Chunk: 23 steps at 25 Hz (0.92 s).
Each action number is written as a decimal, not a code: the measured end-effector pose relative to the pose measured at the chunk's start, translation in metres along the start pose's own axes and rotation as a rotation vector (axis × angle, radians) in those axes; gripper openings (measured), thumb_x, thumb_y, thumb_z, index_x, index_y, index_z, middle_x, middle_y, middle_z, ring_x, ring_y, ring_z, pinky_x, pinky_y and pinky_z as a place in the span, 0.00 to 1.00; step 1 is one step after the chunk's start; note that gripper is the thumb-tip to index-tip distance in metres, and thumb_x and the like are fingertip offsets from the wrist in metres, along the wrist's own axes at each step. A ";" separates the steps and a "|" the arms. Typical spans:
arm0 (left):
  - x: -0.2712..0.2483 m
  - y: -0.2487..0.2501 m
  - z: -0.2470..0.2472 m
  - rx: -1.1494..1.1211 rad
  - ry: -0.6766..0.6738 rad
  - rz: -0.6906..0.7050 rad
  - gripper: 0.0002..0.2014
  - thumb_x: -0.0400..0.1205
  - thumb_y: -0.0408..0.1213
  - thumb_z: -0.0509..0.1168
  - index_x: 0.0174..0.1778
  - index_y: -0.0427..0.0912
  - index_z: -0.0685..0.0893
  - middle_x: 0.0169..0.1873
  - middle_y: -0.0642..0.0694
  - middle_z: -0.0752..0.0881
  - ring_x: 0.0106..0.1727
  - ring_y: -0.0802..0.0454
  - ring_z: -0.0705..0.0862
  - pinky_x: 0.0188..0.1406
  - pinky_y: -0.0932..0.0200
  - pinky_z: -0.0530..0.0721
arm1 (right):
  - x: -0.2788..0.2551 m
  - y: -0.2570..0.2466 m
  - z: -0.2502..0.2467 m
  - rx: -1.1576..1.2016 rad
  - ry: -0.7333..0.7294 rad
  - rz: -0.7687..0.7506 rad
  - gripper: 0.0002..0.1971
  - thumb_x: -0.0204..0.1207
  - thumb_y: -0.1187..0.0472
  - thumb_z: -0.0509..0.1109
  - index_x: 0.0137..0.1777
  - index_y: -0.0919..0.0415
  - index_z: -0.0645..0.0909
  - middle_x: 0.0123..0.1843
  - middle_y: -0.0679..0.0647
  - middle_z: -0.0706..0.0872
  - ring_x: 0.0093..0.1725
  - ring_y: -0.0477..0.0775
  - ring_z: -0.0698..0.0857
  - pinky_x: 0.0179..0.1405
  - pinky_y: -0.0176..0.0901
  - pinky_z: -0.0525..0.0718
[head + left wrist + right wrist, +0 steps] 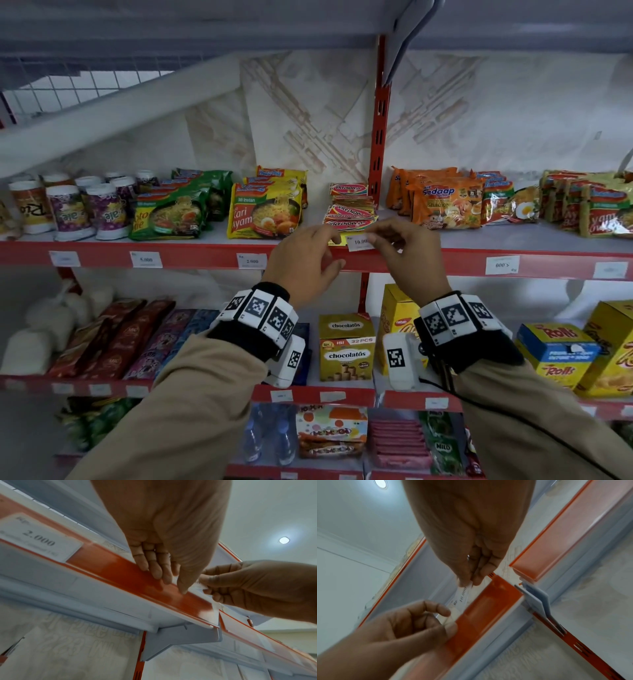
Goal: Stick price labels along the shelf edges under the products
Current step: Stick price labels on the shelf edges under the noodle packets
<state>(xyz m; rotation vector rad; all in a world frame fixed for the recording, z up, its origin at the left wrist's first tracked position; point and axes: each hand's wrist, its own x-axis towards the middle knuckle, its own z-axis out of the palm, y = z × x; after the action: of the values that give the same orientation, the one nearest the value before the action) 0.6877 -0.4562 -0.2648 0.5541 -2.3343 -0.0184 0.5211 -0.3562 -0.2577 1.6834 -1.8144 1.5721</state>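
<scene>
Small white paper price label [359,242] printed "10.000" held just above the red front edge strip of the middle shelf [191,255], in front of the stacked red-and-yellow Montana sachets [349,214]. Right hand [406,253] pinches the label's right end between thumb and fingertips; the right wrist view shows the pinch at one short end with the print running away from it. Left hand [306,260] sits just beside the label's left end, fingers loosely curled; the left wrist view shows its fingertips [155,570] laid against the red strip, and whether the thumb also grips the paper I cannot tell. Label judged very light, thin and floppy, likely to curl or stick early if the back is tacky; best held by the 2 short ends, kept taut, then pressed flat from one end to the other. Same strip already carries other white labels: "5.000" [146,259] under the green noodle packets [171,212], "2.000" [252,261] under the yellow noodle packets [265,214]; one further right [502,265] under the orange Sedaap packets [445,202] appears upside down. Lower shelf holds a gold chocolatos box [346,346] marked 32 PCS; contents not visible.
</scene>
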 end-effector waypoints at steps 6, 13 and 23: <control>0.001 -0.002 0.003 0.002 -0.037 0.041 0.13 0.81 0.43 0.66 0.62 0.48 0.80 0.48 0.49 0.82 0.53 0.47 0.77 0.48 0.50 0.77 | -0.003 0.003 0.006 -0.039 -0.072 -0.073 0.04 0.76 0.67 0.72 0.48 0.61 0.88 0.44 0.53 0.90 0.43 0.47 0.86 0.43 0.30 0.79; 0.002 -0.003 0.006 0.064 -0.033 0.061 0.08 0.82 0.44 0.66 0.54 0.46 0.83 0.46 0.49 0.78 0.50 0.48 0.76 0.44 0.53 0.75 | -0.006 0.000 0.002 -0.198 -0.119 -0.110 0.04 0.75 0.65 0.72 0.48 0.62 0.87 0.43 0.55 0.82 0.42 0.52 0.80 0.41 0.39 0.76; 0.002 0.000 0.002 0.203 -0.088 0.057 0.12 0.84 0.46 0.62 0.57 0.46 0.85 0.48 0.46 0.79 0.54 0.46 0.76 0.52 0.50 0.72 | -0.009 -0.004 -0.006 -0.443 -0.314 -0.125 0.06 0.75 0.58 0.72 0.48 0.60 0.84 0.44 0.56 0.82 0.49 0.58 0.77 0.43 0.43 0.71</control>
<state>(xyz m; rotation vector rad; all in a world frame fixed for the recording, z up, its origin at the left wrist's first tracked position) 0.6851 -0.4569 -0.2652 0.5957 -2.4526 0.2281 0.5240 -0.3453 -0.2592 1.8445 -1.9667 0.8072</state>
